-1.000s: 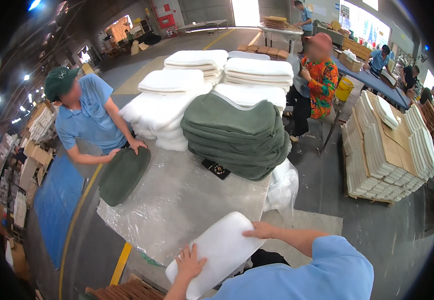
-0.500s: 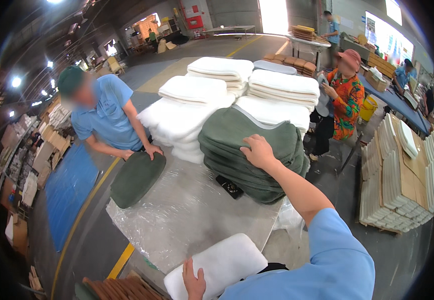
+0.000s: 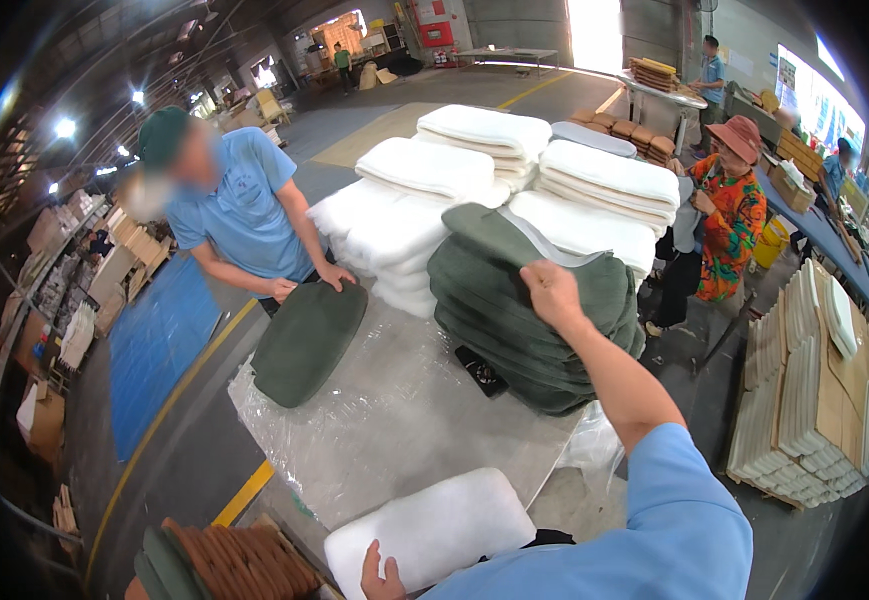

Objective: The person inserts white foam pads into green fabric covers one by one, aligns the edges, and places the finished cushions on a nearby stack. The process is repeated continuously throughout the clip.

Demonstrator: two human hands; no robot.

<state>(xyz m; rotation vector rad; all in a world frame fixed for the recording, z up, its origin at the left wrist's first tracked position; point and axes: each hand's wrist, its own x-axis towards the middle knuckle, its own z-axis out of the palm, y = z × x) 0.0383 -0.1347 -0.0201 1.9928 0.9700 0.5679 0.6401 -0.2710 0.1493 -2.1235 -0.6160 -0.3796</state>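
A tall pile of dark green fabric covers stands on the plastic-wrapped table. My right hand is closed on the top green cover, whose far edge is raised and shows a pale grey underside. Close to my body, a white padded cushion lies at the table's near edge. Against its near side rests my left hand, fingers apart, partly cut off by the lower edge. At the left, a co-worker in a blue shirt holds another green cover by its far end.
Stacks of white padding stand behind the green pile. A black patterned object lies beside it on the table. Brown and green pieces are stacked at lower left. A loaded pallet and another person are at right.
My right hand has gone from lying spread on the pile to closing on the top cover, whose far edge rises. My left hand slid slightly lower. The view has turned a little left.
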